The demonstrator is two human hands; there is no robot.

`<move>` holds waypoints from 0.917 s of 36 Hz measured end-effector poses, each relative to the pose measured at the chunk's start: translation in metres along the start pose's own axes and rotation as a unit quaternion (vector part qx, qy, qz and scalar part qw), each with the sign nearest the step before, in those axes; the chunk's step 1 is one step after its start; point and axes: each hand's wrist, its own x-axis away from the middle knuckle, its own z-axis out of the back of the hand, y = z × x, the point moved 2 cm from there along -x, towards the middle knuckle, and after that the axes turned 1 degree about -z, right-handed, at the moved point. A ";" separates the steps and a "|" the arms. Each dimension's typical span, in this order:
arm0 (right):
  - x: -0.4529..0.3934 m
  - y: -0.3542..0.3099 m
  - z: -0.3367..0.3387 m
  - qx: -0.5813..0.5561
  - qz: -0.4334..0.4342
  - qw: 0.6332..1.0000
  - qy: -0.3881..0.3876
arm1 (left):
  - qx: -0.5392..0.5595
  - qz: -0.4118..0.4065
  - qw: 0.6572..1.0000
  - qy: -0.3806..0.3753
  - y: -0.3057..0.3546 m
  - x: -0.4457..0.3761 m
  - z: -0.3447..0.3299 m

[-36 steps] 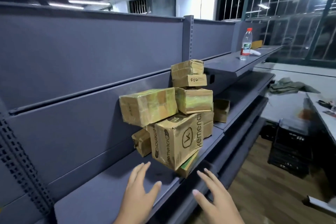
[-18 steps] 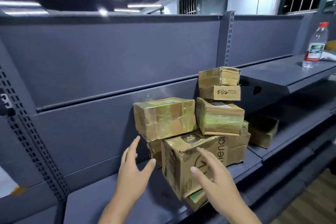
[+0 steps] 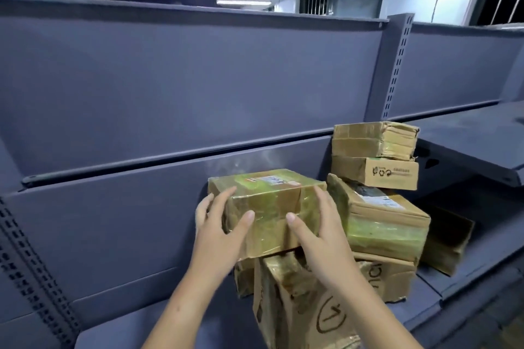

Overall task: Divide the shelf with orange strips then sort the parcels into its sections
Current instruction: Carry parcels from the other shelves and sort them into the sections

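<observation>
Grey shelf (image 3: 119, 329), parcels piled up on it.
Left hand (image 3: 219, 228) and right hand (image 3: 317, 231) are clasping the taped box (image 3: 266, 204) at both ends; glossy tape likely slippery, cardboard stiff.

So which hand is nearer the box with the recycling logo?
Right. The right hand grips the taped parcel on its side facing the logo box; the left hand grips the far side.

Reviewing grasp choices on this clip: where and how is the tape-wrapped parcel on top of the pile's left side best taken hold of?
Probably by its two short ends, from the front, one hand per end. The tape-wrapped parcel lies long side toward the person, atop other boxes, with both ends reachable. The left hand and right hand already bracket it that way, thumbs on the front face. Its glossy wrap looks slippery, so squeezing inward seems safer than pinching an edge.
</observation>
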 end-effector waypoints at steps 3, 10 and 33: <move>-0.015 0.004 -0.005 -0.002 -0.004 1.000 0.009 | -0.001 -0.001 1.000 0.032 -0.004 -0.003 -0.003; -0.041 0.010 -0.007 -0.054 -0.023 0.998 0.008 | 0.023 0.038 0.993 0.113 -0.004 0.004 -0.005; -0.035 0.024 -0.003 -0.219 -0.015 0.970 -0.102 | 0.062 -0.034 0.953 0.294 0.017 0.067 0.002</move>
